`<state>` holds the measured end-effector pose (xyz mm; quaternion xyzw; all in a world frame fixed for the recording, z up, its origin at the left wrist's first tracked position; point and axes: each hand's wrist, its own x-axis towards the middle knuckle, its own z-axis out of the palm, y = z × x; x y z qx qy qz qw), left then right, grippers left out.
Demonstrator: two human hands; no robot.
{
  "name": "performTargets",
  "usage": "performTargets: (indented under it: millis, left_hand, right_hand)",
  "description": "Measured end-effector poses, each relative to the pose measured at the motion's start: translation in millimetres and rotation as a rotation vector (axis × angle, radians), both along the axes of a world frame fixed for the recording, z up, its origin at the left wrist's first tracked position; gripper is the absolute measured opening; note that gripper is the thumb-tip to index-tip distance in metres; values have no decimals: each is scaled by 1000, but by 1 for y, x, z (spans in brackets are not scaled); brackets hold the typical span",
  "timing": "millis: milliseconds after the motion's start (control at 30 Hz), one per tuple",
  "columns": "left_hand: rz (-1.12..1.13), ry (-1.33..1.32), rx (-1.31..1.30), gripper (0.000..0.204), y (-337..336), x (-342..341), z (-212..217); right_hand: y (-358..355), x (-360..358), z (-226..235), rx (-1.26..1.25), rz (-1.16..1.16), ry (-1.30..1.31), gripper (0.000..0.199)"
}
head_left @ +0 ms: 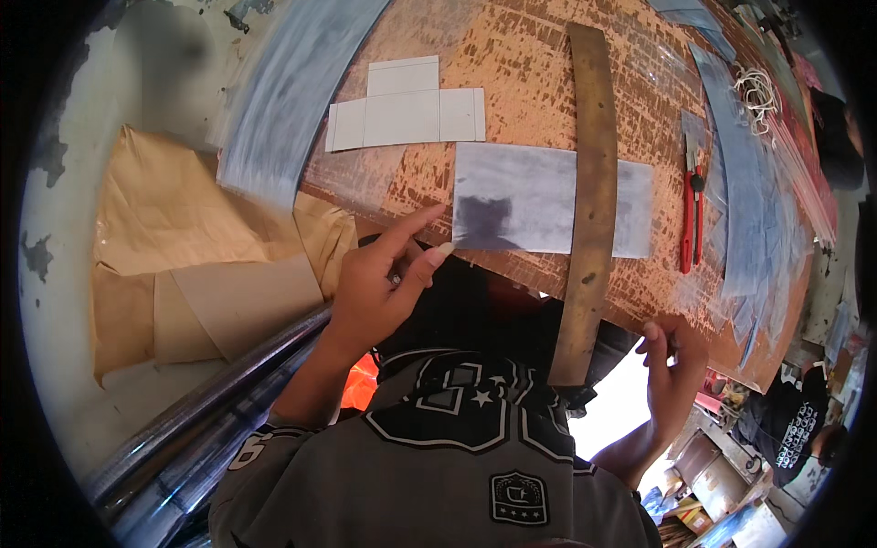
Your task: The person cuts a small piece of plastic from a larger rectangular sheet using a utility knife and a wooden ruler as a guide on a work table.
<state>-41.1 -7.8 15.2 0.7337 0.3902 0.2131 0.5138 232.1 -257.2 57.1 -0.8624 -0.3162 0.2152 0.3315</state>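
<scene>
Single head view, looking steeply down, close over worktable (512, 55).

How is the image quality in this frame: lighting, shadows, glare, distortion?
Head view: strong daylight on the worn board; the left hand casts a dark shadow on the grey sheet; the long metal ruler and board edges bow from fisheye distortion; a blown-out white patch sits beside the right hand; the rim is vignetted black.

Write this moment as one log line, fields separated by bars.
left hand: fingertips on grey sheet edge | right hand: at board edge | metal ruler: lying across sheet | red cutter: unused
</scene>
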Motion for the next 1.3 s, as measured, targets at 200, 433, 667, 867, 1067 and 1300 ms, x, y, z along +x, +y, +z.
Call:
performTargets:
  millis: [200,433,667,867,1067,1300]
  left_hand:
    - [-80,-2,23,48,-4,-7,3]
    - [-38,12,-184,50,-10,-3,7]
    - [-10,-22,-284,46,-9,0,10]
    - [97,-142,-184,40,-12,16,15]
    - [-17,-242,44,34,-15,51,25]
    - [-207,-265,156,23,-24,84,48]
  right_hand:
    - [45,0,-19,151,-26,-102,18]
    - [53,2,-28,143,-12,-159,37]
    - [58,-2,-21,73,-19,-236,40]
    - [55,-3,-29,129,-41,-270,40]
    - [52,-2,-37,184,-46,-305,38]
    - [53,0,-45,248,-42,-403,37]
